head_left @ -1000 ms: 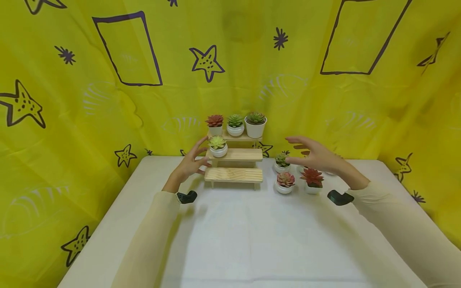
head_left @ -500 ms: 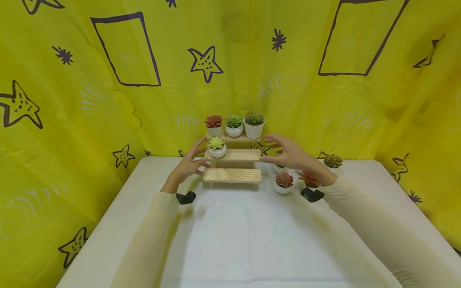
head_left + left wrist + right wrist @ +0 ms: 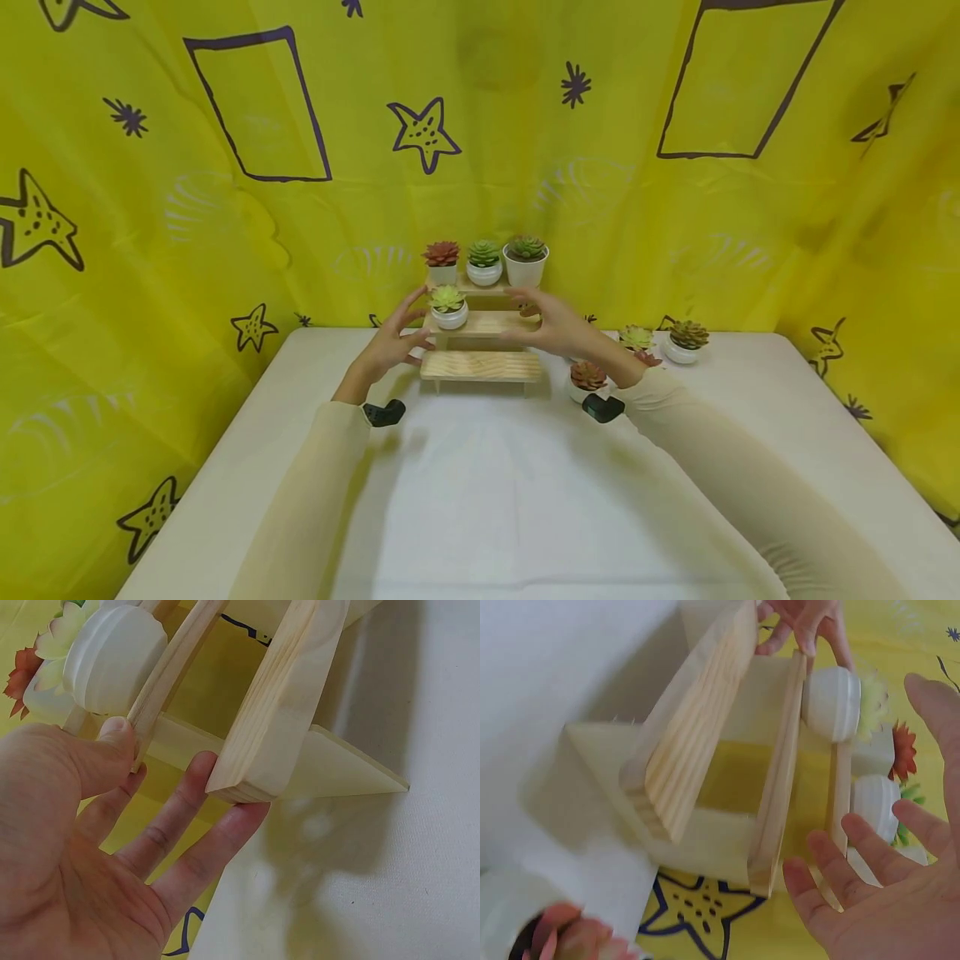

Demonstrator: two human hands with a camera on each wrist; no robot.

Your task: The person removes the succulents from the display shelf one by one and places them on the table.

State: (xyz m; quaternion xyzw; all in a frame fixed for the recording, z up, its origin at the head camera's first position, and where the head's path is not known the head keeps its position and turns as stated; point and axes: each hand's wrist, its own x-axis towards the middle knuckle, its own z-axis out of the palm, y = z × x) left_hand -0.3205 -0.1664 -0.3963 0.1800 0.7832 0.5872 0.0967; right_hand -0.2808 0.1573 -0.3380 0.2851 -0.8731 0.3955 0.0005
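A three-step wooden plant stand (image 3: 480,364) stands at the back of the table. My left hand (image 3: 385,343) is at its left end. In the left wrist view, the thumb (image 3: 116,739) touches the middle step's end and fingertips (image 3: 247,817) touch the bottom step. My right hand (image 3: 558,327) is spread by the stand's right end, holding nothing. On the top step sit a red succulent (image 3: 442,261), a green succulent (image 3: 484,262) and a larger potted succulent (image 3: 527,262). A yellow-green succulent (image 3: 448,310) in a round white pot occupies the middle step's left end.
Right of the stand, several potted succulents stand on the white table (image 3: 465,500): a reddish one (image 3: 587,380), a yellow-green one (image 3: 636,336) and an olive one (image 3: 682,340). My right arm partly hides others. A yellow patterned curtain (image 3: 480,192) hangs behind.
My right hand has moved left, from above the loose pots to the right end of the stand. The left hand stays at the left end. The pots keep their places.
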